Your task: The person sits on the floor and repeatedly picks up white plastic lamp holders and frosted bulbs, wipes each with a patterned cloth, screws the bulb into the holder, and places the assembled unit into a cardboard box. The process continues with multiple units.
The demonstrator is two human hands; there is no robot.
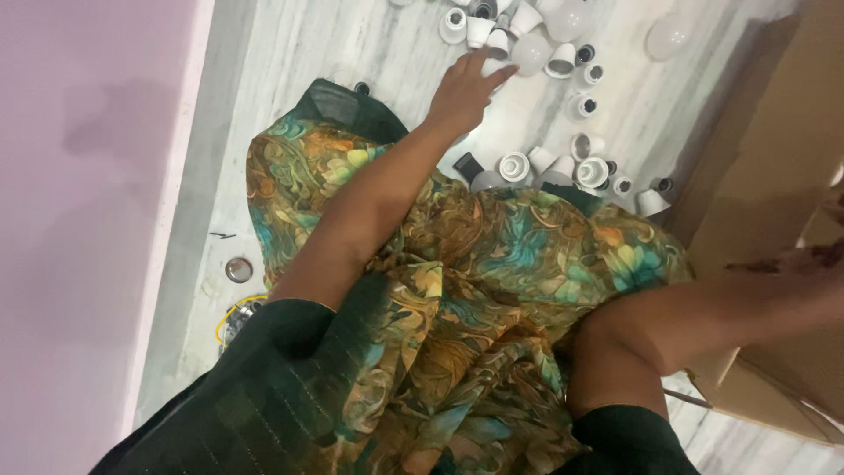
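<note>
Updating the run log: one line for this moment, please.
left hand: reaching white plastic bulb housings on marble floor | right hand: on brown cardboard box, blurred

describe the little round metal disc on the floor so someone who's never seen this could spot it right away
Start at the pale marble floor beside the lilac wall, left of the person's patterned fabric. The round metal disc lies there alone, just above some yellow wire. Unlike the white bulb housings heaped by the left hand, it is flat, shiny and silver.
</note>
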